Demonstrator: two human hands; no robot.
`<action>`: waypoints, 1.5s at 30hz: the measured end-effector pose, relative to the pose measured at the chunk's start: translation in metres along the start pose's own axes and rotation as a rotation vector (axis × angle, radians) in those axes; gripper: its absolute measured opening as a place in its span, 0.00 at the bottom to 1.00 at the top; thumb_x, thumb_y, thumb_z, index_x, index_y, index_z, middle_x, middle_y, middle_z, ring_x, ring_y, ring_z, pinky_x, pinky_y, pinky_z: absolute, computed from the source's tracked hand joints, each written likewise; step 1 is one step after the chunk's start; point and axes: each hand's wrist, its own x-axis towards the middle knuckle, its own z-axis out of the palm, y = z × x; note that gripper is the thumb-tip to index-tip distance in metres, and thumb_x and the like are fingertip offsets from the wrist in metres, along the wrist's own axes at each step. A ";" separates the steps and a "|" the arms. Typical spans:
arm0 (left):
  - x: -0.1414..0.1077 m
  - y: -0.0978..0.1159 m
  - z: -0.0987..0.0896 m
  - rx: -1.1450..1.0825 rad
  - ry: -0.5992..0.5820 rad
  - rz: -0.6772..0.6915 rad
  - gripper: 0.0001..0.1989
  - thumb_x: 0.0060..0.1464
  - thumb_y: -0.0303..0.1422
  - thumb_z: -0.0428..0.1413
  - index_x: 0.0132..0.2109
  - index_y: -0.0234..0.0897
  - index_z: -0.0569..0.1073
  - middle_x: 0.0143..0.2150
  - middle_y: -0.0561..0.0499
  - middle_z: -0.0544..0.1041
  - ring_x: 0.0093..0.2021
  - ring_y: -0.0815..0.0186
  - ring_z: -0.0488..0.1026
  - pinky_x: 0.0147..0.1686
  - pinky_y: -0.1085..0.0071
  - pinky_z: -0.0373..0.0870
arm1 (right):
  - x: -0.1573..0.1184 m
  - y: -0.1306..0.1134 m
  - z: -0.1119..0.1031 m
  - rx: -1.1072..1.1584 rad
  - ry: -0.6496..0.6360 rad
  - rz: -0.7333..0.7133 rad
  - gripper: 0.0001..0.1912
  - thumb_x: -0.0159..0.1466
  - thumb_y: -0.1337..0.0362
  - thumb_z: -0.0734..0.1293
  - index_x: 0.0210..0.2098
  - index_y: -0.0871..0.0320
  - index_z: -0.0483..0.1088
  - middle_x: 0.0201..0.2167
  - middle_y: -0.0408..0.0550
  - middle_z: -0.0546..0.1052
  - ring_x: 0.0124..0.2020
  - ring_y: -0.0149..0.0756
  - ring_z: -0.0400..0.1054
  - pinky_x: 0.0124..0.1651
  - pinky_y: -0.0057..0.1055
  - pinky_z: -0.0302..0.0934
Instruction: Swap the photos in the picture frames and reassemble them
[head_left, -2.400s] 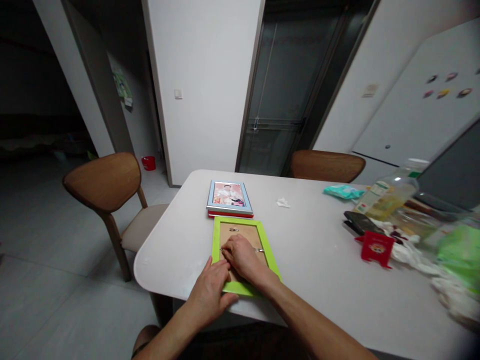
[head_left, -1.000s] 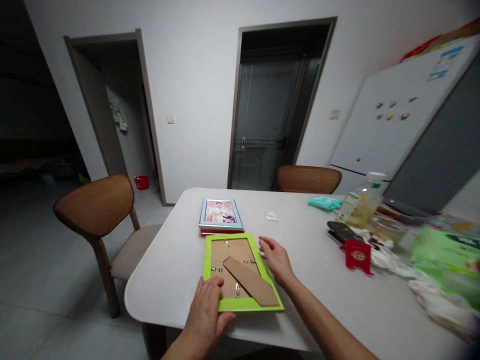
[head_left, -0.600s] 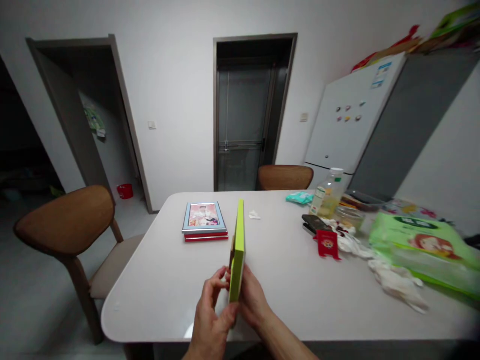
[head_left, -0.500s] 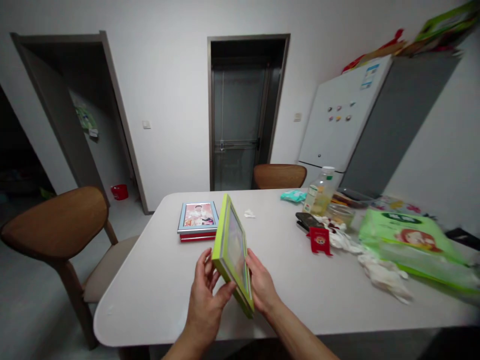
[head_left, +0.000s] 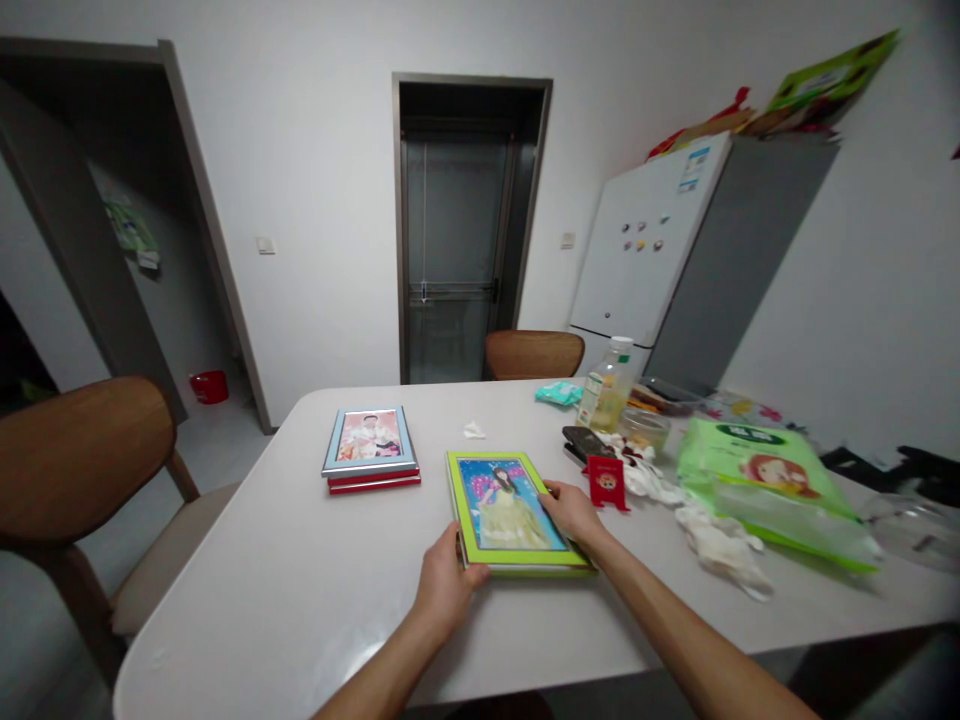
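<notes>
A lime-green picture frame (head_left: 514, 515) faces upward over the white table, showing a picture of a figure in a pale yellow dress. My left hand (head_left: 448, 580) grips its near left corner, the thumb on the front edge. At the right side, my right hand (head_left: 570, 515) is closed on the frame, with its fingertips over the picture. Whether the frame touches the table, I cannot tell. To the left lies a light-blue picture frame (head_left: 369, 440), stacked on a red frame (head_left: 375, 483).
Right of my hands stand a small red stand (head_left: 606, 483), a dark phone (head_left: 586, 442), a bottle (head_left: 606, 385) and a green tissue pack (head_left: 757, 480). Crumpled white gloves (head_left: 720, 545) lie in front of the pack. Wooden chairs (head_left: 82, 460) flank the table (head_left: 277, 560).
The green frame has turned from standing on edge to lying nearly flat, picture upward. My hands moved right with it, and my view swung slightly right.
</notes>
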 end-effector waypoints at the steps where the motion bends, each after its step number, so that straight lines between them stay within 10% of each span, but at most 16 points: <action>1: 0.001 0.000 0.001 0.085 0.002 0.014 0.22 0.40 0.22 0.55 0.45 0.38 0.64 0.42 0.51 0.73 0.40 0.64 0.70 0.40 0.69 0.66 | 0.001 0.002 0.001 -0.036 0.007 -0.006 0.18 0.53 0.65 0.58 0.43 0.60 0.69 0.32 0.50 0.75 0.34 0.37 0.68 0.33 0.25 0.56; 11: -0.002 -0.004 -0.016 0.366 0.101 -0.036 0.23 0.39 0.29 0.56 0.47 0.34 0.65 0.46 0.44 0.70 0.48 0.56 0.64 0.48 0.62 0.58 | 0.003 -0.007 0.013 -0.335 0.039 -0.075 0.18 0.54 0.66 0.57 0.41 0.65 0.69 0.37 0.61 0.72 0.39 0.45 0.65 0.41 0.34 0.54; 15: 0.005 -0.017 -0.060 0.067 0.293 -0.161 0.25 0.38 0.31 0.58 0.47 0.30 0.65 0.48 0.39 0.68 0.49 0.55 0.64 0.49 0.62 0.56 | -0.006 -0.066 0.038 -0.320 0.193 -0.353 0.19 0.55 0.64 0.58 0.45 0.64 0.66 0.45 0.58 0.68 0.45 0.43 0.60 0.47 0.35 0.51; 23: 0.015 -0.042 -0.126 -0.196 0.526 -0.279 0.23 0.39 0.38 0.58 0.42 0.29 0.67 0.41 0.41 0.72 0.43 0.61 0.69 0.43 0.67 0.62 | -0.007 -0.203 0.105 -0.220 0.001 -0.748 0.21 0.53 0.66 0.63 0.46 0.60 0.62 0.45 0.54 0.66 0.45 0.41 0.57 0.45 0.34 0.51; 29: 0.007 -0.037 -0.134 -0.491 0.583 -0.292 0.19 0.40 0.41 0.58 0.35 0.31 0.68 0.27 0.50 0.73 0.30 0.67 0.71 0.32 0.70 0.66 | -0.022 -0.209 0.110 -0.238 -0.040 -0.815 0.09 0.52 0.70 0.61 0.34 0.61 0.65 0.38 0.52 0.68 0.41 0.38 0.59 0.43 0.32 0.51; 33: 0.005 -0.023 -0.128 -0.668 0.636 -0.185 0.15 0.44 0.39 0.56 0.38 0.34 0.68 0.36 0.48 0.74 0.35 0.67 0.72 0.34 0.72 0.67 | -0.058 -0.191 0.102 -0.011 -0.092 -0.922 0.11 0.50 0.72 0.62 0.34 0.60 0.63 0.41 0.51 0.68 0.43 0.38 0.59 0.46 0.34 0.51; 39: -0.018 0.018 -0.109 -0.472 0.757 0.022 0.15 0.46 0.32 0.53 0.43 0.31 0.68 0.43 0.45 0.73 0.44 0.61 0.69 0.44 0.68 0.64 | -0.097 -0.189 0.066 0.577 -0.318 -0.649 0.21 0.49 0.64 0.64 0.44 0.57 0.62 0.46 0.51 0.66 0.48 0.40 0.58 0.50 0.38 0.51; 45: -0.067 0.042 -0.093 0.363 0.384 0.445 0.24 0.47 0.23 0.45 0.54 0.34 0.58 0.54 0.43 0.63 0.54 0.61 0.60 0.52 0.61 0.59 | -0.119 -0.191 0.031 1.387 -0.541 -0.128 0.25 0.55 0.51 0.58 0.49 0.54 0.59 0.42 0.47 0.71 0.44 0.38 0.64 0.44 0.37 0.57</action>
